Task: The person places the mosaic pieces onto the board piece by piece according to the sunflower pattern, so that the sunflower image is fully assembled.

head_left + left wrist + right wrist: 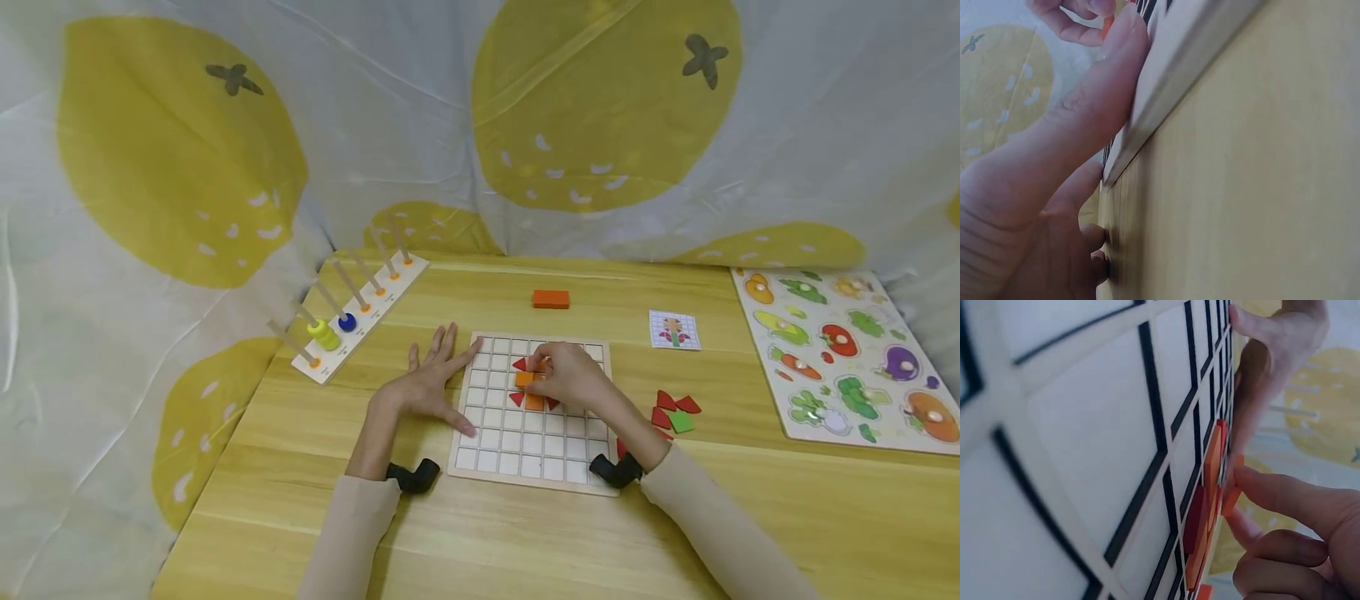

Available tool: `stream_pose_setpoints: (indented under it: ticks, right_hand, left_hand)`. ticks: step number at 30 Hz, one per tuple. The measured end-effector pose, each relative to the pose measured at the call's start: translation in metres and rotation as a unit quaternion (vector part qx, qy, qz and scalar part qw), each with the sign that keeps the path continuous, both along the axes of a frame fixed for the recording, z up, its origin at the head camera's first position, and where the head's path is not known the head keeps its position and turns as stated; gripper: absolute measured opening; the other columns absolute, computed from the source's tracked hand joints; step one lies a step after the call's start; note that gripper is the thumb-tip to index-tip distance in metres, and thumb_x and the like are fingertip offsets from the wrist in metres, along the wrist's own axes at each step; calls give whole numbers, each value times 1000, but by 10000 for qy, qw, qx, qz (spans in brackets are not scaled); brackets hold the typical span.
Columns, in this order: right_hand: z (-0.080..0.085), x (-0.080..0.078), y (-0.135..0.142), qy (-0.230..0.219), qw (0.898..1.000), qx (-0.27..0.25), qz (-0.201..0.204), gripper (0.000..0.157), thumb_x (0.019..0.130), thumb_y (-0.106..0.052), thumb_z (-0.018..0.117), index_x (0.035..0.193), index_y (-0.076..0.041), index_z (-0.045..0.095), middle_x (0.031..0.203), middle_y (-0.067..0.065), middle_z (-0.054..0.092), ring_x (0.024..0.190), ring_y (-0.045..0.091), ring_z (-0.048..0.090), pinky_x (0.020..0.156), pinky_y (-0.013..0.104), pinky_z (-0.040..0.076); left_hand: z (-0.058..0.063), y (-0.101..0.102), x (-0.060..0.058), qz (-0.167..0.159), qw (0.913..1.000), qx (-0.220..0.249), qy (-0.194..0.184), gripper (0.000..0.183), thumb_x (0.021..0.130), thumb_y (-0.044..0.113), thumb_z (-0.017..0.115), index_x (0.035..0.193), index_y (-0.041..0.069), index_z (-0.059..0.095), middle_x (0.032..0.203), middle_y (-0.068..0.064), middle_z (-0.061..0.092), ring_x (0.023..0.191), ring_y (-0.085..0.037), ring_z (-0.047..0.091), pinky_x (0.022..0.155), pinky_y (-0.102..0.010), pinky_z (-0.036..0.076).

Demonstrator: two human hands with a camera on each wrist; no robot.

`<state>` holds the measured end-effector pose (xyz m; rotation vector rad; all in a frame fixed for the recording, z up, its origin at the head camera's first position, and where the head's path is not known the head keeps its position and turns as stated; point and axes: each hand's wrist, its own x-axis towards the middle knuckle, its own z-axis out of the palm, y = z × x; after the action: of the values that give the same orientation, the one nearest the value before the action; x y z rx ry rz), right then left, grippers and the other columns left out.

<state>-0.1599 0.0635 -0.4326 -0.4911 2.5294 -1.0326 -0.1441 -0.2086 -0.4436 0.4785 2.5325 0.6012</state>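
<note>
A wooden grid board (510,442) with white squares lies on the table. My right hand (573,375) pinches an orange square tile (524,379) between thumb and finger over the board's upper middle. In the right wrist view that tile (1232,501) is tilted and apart from the grid. Around it on the board lie red pieces (517,399) and another orange tile (535,402), partly covered by the hand. My left hand (423,387) is spread at the board's left side. Its thumb (1094,94) and index finger touch the board's edge; the other fingertips rest on the table.
Loose red pieces (666,400) and a green square (681,421) lie right of the board. Beyond are a pattern card (674,330) and a vegetable puzzle (810,367). An orange block (551,299) sits behind; a peg stand (322,372) with yellow and blue rings stands left.
</note>
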Motion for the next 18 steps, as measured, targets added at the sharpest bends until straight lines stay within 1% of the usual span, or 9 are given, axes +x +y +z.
stream_pose_setpoints:
  ticks: [4, 11, 18]
  right_hand:
    - [0, -1, -2, 36, 10000, 26, 6, 24, 85, -19, 85, 101, -7, 73, 61, -3, 45, 57, 13, 42, 54, 25, 30]
    - [-2, -1, -1, -114, 9998, -137, 57, 19, 85, -14, 84, 103, -11, 77, 56, -3, 45, 49, 13, 43, 52, 25, 33]
    - [-1, -5, -3, 12, 10000, 34, -21, 21, 83, -17, 87, 100, -11, 78, 60, -3, 49, 55, 13, 45, 55, 26, 33]
  left_hand:
    - [1, 0, 0, 36, 10000, 36, -17, 139, 65, 56, 94, 168, 31, 5, 170, -16, -28, 158, -35, -28, 121, -70, -21]
    - [1, 1, -1, 57, 10000, 4, 10, 140, 64, 56, 95, 168, 29, 6, 171, -15, -26, 158, -35, -28, 119, -71, -22]
    - [-2, 4, -5, -27, 9999, 46, 113, 139, 64, 58, 94, 168, 26, 6, 174, -8, -20, 158, -38, -28, 118, -73, -21]
